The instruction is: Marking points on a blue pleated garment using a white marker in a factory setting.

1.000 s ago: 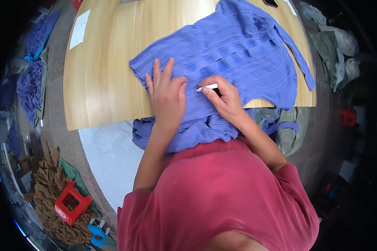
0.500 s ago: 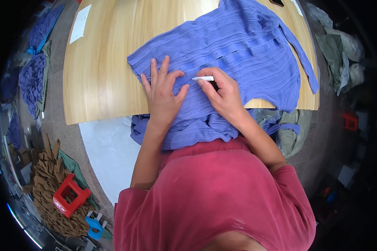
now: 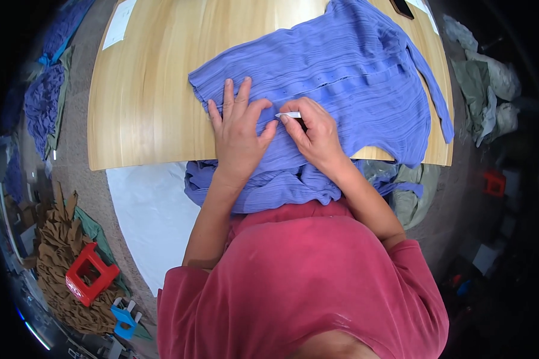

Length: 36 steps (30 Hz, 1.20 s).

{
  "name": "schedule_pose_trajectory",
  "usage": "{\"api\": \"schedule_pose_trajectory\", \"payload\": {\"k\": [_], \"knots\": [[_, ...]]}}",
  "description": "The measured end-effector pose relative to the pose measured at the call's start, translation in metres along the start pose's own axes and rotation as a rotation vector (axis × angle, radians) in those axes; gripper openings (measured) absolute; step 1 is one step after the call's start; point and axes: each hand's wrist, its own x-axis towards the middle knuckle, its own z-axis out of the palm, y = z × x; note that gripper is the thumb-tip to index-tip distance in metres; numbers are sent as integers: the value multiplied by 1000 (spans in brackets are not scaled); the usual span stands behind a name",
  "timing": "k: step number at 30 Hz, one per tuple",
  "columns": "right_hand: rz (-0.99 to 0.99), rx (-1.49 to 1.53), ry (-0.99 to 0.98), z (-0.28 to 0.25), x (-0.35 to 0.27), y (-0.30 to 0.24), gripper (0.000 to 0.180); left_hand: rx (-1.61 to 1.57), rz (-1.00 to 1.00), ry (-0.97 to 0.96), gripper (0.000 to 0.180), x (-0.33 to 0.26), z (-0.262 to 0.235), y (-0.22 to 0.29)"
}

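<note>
While my left hand (image 3: pixel 238 134) presses flat, fingers spread, on the blue ribbed garment (image 3: pixel 341 78) at frame centre, my right hand (image 3: pixel 314 134) pinches white chalk (image 3: pixel 289 114); marking looks barely begun, no line visible yet.

Light wooden surface (image 3: pixel 144 107) with a curved front edge fills the top of the view, a white sheet of paper (image 3: pixel 118 23) at its far left corner. Grey floor (image 3: pixel 72 143) below, a big white sheet (image 3: pixel 147 215) spread on it. Left side: purple fabric pile (image 3: pixel 42 102), brown cut pieces (image 3: pixel 57 239), a red stool (image 3: pixel 90 274), a blue stool (image 3: pixel 124 318). Right: grey-green bundles (image 3: pixel 485 90) and another red stool (image 3: pixel 494 182).
</note>
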Motion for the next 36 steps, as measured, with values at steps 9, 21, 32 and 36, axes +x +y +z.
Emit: {"api": "schedule_pose_trajectory", "payload": {"k": [9, 21, 32, 36], "knots": [[-66, -196, -11, 7, 8, -5, 10, 3, 13, 6, 31, 1, 0, 0], [284, 204, 39, -31, -45, 31, 9, 55, 42, -8, 20, -6, -24, -5], [170, 122, 30, -35, -33, 13, 8, -50, -11, -30, 18, 1, 7, 14], [176, 46, -39, -34, -18, 7, 10, -44, -6, -49, 25, 1, 6, 12]]}}
